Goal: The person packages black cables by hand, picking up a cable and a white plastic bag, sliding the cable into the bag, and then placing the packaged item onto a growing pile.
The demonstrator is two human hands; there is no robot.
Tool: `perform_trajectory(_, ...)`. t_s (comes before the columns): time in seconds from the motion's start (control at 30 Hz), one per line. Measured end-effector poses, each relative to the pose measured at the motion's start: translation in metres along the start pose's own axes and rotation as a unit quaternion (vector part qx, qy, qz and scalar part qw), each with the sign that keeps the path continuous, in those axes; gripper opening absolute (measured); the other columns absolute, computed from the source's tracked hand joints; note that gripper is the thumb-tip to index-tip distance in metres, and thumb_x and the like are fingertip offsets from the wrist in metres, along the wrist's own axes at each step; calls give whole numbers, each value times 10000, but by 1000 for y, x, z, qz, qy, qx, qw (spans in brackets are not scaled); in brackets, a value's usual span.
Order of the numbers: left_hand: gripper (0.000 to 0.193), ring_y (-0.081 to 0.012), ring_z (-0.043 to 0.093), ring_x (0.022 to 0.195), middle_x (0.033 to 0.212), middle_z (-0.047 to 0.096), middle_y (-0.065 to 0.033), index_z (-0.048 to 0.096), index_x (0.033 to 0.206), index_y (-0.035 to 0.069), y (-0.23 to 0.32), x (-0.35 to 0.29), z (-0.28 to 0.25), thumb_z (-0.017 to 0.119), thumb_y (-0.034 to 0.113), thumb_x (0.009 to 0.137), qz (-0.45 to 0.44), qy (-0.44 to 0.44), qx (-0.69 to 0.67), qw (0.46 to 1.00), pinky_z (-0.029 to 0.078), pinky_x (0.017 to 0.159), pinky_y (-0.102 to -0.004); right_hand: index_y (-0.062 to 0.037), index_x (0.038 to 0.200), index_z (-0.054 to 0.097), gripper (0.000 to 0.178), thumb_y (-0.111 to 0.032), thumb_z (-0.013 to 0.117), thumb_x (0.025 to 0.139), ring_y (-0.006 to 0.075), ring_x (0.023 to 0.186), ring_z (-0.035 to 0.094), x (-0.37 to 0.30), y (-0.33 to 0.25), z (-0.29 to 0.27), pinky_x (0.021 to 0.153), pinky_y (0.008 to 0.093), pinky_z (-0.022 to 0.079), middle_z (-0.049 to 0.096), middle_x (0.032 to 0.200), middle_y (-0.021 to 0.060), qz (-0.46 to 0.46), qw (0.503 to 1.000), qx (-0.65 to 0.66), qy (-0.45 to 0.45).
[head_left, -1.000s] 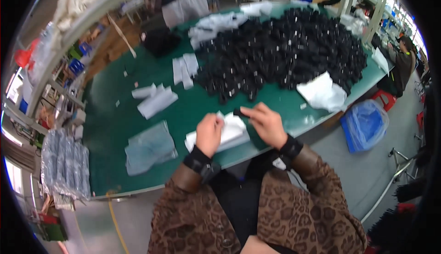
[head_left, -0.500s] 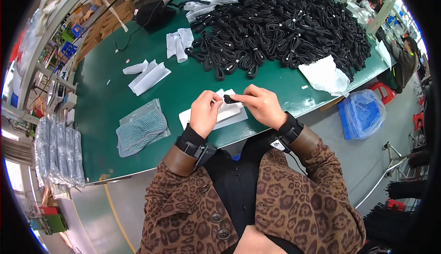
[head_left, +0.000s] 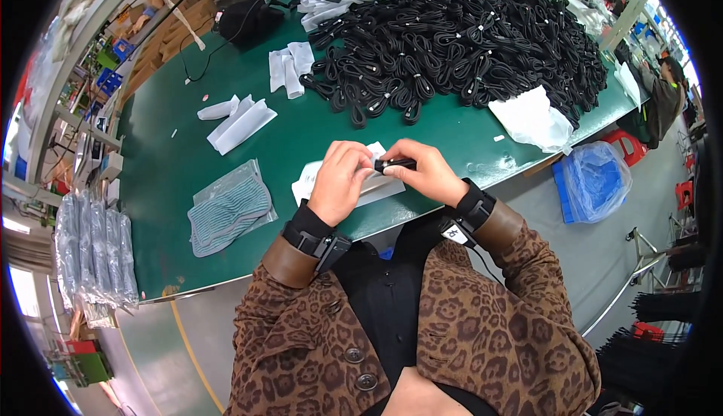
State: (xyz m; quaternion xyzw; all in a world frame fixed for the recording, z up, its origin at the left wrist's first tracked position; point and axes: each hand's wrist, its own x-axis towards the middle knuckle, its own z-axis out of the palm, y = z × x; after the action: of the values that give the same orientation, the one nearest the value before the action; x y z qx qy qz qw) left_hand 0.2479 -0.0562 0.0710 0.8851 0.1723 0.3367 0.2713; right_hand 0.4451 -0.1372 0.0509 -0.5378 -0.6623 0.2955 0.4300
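Note:
A short, dark black piece is held between the thumb and fingers of my right hand; its exact kind is too small to tell. My left hand is closed in a pinch at the left end of that piece, and what its fingertips grip is hidden. Below both hands lies a flat white item on the green table, partly covered by my fingers. To the left of my left hand, a grey-green striped pad rests on a clear plastic bag.
A big heap of coiled black cables spreads over the far table. Several white pouches lie at left, and a crumpled white sheet sits by the heap. Plastic-wrapped packs stand at the left edge; a blue bin with clear liner is at right.
The black piece has turned and now shows longer, pointing right from my fingertips. My right fingers have bent around it, and my left hand has shifted slightly toward it.

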Motion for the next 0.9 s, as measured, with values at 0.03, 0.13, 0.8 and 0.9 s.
perform_trajectory(0.03, 126, -276, 571, 962, 997, 615, -97, 555, 849, 25, 1, 2, -3, 657, -13, 785, -13, 9, -3, 1000, 454, 854, -349, -41, 1078, 627, 267, -44, 702, 822, 181, 830, 592, 1, -4, -2, 747, 285, 487, 564, 924, 75, -88, 994, -62, 11)
perform_trajectory(0.13, 118, -244, 577, 971, 1018, 616, -101, 557, 854, 22, 2, 8, -10, 655, -8, 797, -38, 30, -9, 999, 456, 867, -341, -30, 1074, 618, 263, -40, 704, 825, 164, 863, 582, 5, -23, -6, 762, 274, 483, 552, 990, 88, -152, 985, -68, 37)
perform_trajectory(0.8, 245, -235, 624, 957, 1021, 645, -92, 593, 1112, 8, -44, 33, -104, 602, 119, 894, -72, 320, 106, 938, 501, 831, -360, -79, 1051, 630, 265, -197, 711, 827, 314, 765, 605, 47, 77, -51, 720, 384, 519, 521, 1034, 157, -108, 906, -391, 122)
perform_trajectory(0.9, 214, -279, 613, 897, 948, 627, -100, 630, 1027, 22, -21, 11, -44, 658, 100, 829, -91, 97, 49, 990, 491, 816, -344, -60, 975, 597, 228, -171, 709, 810, 354, 762, 598, 49, 67, -50, 714, 412, 520, 521, 1050, 173, 0, 916, -390, 96)
